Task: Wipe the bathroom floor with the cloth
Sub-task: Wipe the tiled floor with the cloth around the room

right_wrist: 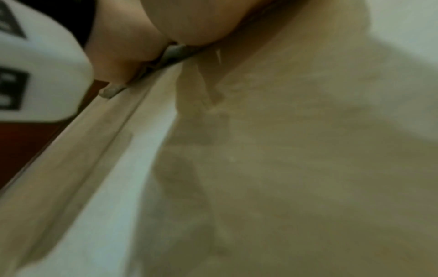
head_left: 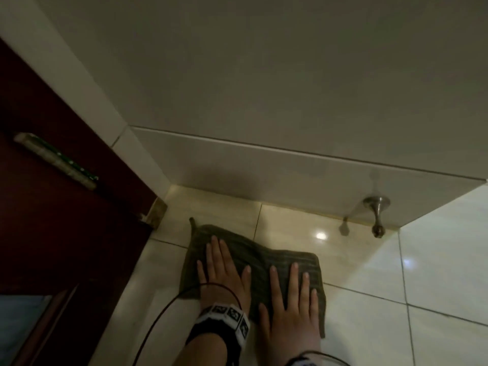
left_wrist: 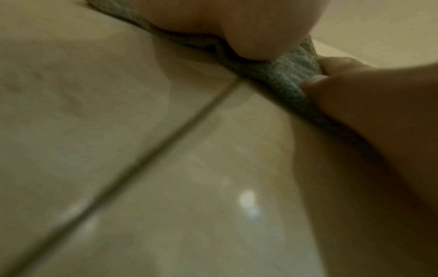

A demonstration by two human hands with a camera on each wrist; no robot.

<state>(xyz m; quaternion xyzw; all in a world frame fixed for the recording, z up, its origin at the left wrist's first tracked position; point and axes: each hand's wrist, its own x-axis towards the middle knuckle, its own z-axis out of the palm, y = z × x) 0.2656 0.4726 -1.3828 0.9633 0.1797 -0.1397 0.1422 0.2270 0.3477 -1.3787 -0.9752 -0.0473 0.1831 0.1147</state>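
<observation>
A dark green ribbed cloth lies spread on the glossy cream floor tiles near the corner by the door. My left hand lies flat on its left half with straight, slightly spread fingers. Beside it, my right hand presses flat on the right half. Both palms cover the cloth's near part. In the left wrist view the cloth shows as a grey-green strip under the heel of my left hand. The right wrist view is blurred; a thin edge of cloth shows under my right palm.
A dark red door stands at the left, close to the cloth. A white tiled wall runs along the back, with a metal door stopper at its base to the right. A thin cable loops from my left wrist.
</observation>
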